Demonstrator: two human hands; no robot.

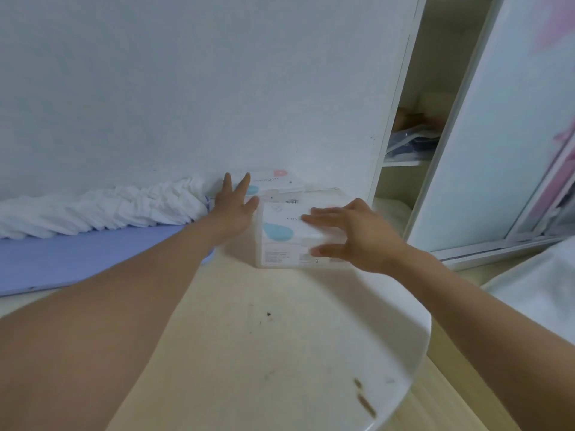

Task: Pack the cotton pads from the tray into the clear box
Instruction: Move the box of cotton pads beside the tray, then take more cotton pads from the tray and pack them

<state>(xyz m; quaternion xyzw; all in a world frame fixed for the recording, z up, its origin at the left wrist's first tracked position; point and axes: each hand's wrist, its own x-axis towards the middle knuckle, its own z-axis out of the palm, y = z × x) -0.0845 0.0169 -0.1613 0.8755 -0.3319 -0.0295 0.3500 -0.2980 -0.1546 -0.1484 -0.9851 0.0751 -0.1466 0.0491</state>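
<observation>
While both hands reach forward over the floor, two packs of cotton pads can be counted by the wall. The near pack (289, 234) sits in a clear box (259, 244) whose walls are faint and blurred; it carries a blue drop mark, a barcode and small print too smeared to read (a few letters beside the fingers look like a brand name, but I cannot make them out). The far pack (273, 181) lies just behind it against the wall (186, 88), with one pink mark, one blue mark and a line of unreadable writing. The right hand (351, 234) grips the near pack, fingers laid across its top and thumb curled against its front side. The left hand (235, 206) is spread with straight fingers, touching the far pack and the box's left edge. One round white tray (398, 353) lies in front, close to the camera, with dark specks on it. To the left are a blue mat (77, 256) and a bunched white cloth (109, 209); to the right, an open wardrobe (413, 135).
</observation>
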